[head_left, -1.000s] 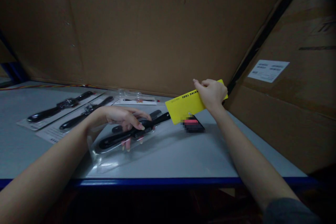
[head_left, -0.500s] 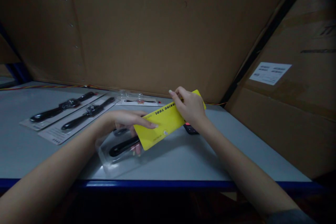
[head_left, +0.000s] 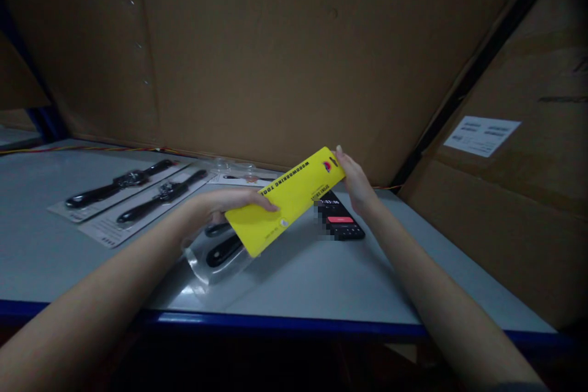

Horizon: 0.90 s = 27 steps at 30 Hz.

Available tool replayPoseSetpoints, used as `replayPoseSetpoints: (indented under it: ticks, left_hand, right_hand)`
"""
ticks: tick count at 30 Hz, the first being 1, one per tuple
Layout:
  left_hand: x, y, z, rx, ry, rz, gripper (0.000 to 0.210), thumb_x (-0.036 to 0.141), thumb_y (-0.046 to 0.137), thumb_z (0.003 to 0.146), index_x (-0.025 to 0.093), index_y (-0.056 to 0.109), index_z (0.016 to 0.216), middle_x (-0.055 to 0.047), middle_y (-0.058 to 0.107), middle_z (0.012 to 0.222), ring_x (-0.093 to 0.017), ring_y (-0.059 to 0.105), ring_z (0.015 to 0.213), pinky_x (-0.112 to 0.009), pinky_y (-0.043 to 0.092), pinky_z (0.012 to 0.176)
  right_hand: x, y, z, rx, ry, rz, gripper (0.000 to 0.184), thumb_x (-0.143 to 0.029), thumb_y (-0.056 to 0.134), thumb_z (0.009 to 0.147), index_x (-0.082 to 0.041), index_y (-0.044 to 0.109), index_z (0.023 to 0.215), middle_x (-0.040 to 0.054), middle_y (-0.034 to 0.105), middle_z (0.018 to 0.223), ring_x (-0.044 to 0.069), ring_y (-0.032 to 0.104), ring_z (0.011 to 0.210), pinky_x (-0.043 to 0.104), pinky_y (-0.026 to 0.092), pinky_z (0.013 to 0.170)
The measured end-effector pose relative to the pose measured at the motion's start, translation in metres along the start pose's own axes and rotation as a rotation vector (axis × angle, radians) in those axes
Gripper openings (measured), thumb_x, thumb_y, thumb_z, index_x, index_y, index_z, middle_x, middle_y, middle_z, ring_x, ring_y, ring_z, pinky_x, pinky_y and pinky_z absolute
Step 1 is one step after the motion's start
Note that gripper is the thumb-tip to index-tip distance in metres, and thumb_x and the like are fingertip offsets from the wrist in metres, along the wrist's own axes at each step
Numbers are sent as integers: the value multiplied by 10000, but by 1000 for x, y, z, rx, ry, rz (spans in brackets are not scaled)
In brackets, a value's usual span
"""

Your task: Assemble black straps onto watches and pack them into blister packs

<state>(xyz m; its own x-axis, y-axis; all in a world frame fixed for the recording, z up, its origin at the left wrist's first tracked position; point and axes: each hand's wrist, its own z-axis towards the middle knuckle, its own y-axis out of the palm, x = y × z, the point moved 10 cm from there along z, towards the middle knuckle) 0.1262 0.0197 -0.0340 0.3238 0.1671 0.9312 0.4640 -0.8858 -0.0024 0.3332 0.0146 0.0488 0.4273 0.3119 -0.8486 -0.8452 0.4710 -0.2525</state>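
A yellow card (head_left: 294,196) printed "WOODWORKING TOOL" slants up to the right above the table. My left hand (head_left: 229,205) grips its lower left end, thumb on top and fingers underneath, mostly hidden. Beneath that end a clear plastic blister shell (head_left: 197,269) holds a black-handled spokeshave (head_left: 225,251), partly covered by the card. At the card's upper right end, by the hang hole, my right hand (head_left: 356,180) holds the edge; some of its fingers are behind the card.
Two carded black spokeshaves (head_left: 124,184) lie at the left, with another pack (head_left: 248,179) near the back wall. A phone (head_left: 342,220) with a running timer lies below my right hand. Cardboard (head_left: 275,61) walls the back; a labelled carton (head_left: 528,208) stands at the right.
My right hand has slid from the card's top face to its right end, uncovering the logo and hang hole. The phone shows more fully. The view has shifted slightly.
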Motion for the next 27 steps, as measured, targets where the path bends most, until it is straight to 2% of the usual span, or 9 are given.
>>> replayPoseSetpoints:
  ticks: [2,7,14,18,21,25,27]
  left_hand:
    - [-1,0,1,14,-21,-22,342,375,675,690,167,677,962,-77,711,858,-215,660,809,-330,505,752]
    - [-1,7,-3,-37,-41,-98,377,452,647,726,170,678,974,-73,708,787,-207,662,716,-316,513,678]
    - [-7,5,-3,-87,-55,-56,353,436,639,742,175,676,977,-53,690,687,-209,663,690,-307,517,657]
    - [-11,8,-2,-89,-89,-85,351,440,645,737,168,673,958,-57,699,713,-210,667,711,-312,519,672]
    - [-3,6,-3,-76,-51,-178,393,457,634,745,157,661,998,-77,716,797,-206,673,725,-310,521,675]
    - [15,-26,-12,84,90,-267,438,464,646,736,125,657,1013,-114,720,895,-196,679,731,-274,527,644]
    - [20,-39,-16,125,128,-275,462,479,645,731,131,648,1034,-120,717,922,-212,683,758,-284,536,641]
  right_hand:
    - [-2,18,-7,-75,17,118,489,-632,451,783,-206,619,957,53,665,912,186,609,830,306,463,735]
    - [-18,48,-29,-189,11,117,410,-504,591,738,-197,604,1009,59,654,997,193,614,884,310,480,763]
    - [-16,61,-38,-246,0,101,439,-405,670,677,-186,584,1047,62,651,1022,192,622,894,316,514,773]
    - [-5,58,-36,-263,98,166,495,-330,746,595,-206,569,1041,41,662,958,190,649,791,278,551,590]
    - [6,49,-31,-250,204,286,484,-295,767,568,-210,569,1002,26,668,881,174,654,667,221,502,412]
    - [15,11,-16,-49,228,366,412,-221,771,554,-197,587,921,22,674,829,157,644,621,190,466,359]
    - [19,-6,-11,55,225,366,396,-202,762,559,-195,592,917,30,676,841,167,647,638,203,476,366]
